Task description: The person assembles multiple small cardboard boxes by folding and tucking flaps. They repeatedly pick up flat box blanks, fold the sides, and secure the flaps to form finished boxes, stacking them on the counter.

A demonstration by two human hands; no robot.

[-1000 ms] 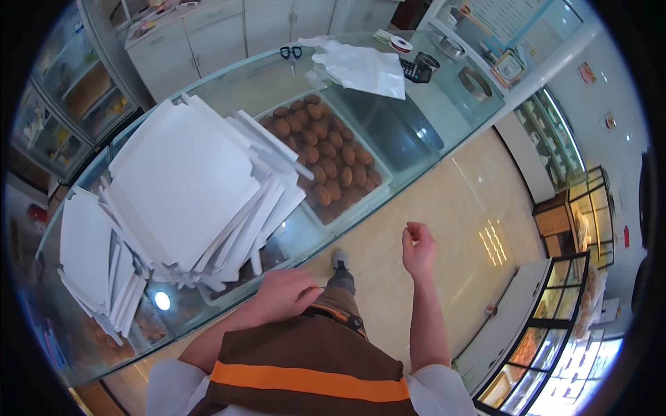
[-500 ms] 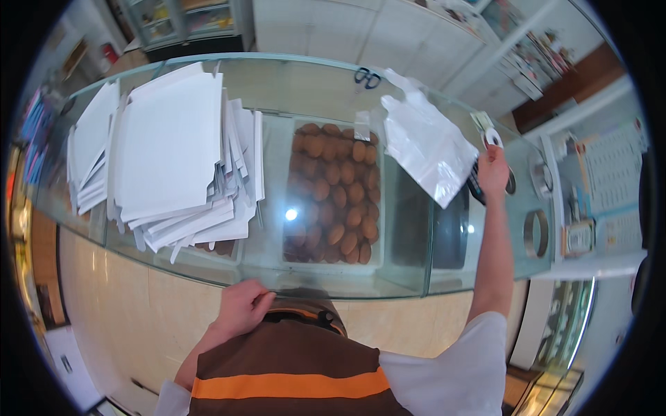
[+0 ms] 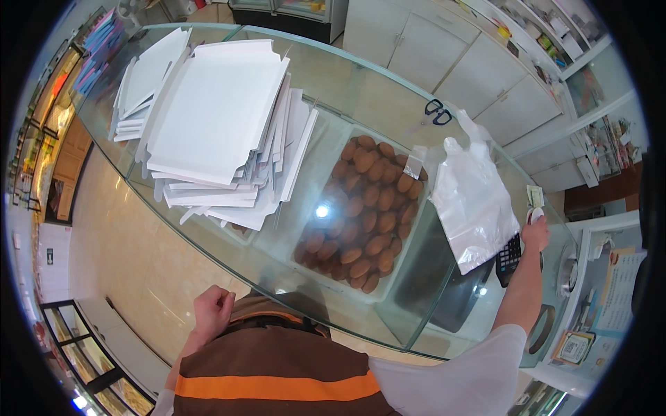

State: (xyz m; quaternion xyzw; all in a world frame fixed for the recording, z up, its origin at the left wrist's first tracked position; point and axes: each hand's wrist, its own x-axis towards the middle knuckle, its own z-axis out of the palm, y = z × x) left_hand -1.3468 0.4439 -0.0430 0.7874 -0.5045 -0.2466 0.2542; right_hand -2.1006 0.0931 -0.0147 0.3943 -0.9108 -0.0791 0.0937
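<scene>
At the right end of the glass counter, my right hand (image 3: 535, 236) is closed on a white ring-shaped roll (image 3: 534, 215), its fingers over the near side. A small greenish paper (image 3: 534, 196) lies just beyond the roll. Beside my wrist sits a black calculator (image 3: 508, 260), partly under a white plastic bag (image 3: 473, 201). Down in front of my apron, off the counter's near edge, my left hand (image 3: 213, 310) is curled into a loose fist with nothing showing in it.
Stacked white flat cardboard trays (image 3: 215, 111) cover the counter's left part. Brown egg-shaped items (image 3: 371, 222) fill a tray beneath the glass (image 3: 277, 267). Dark-handled scissors (image 3: 438, 112) lie near the far edge. A metal ring (image 3: 542, 331) stands at the right end.
The view has swung, so the counter now slants down to the right. My left hand has come away from the counter's edge. More of the calculator shows, and my right hand stays at the roll.
</scene>
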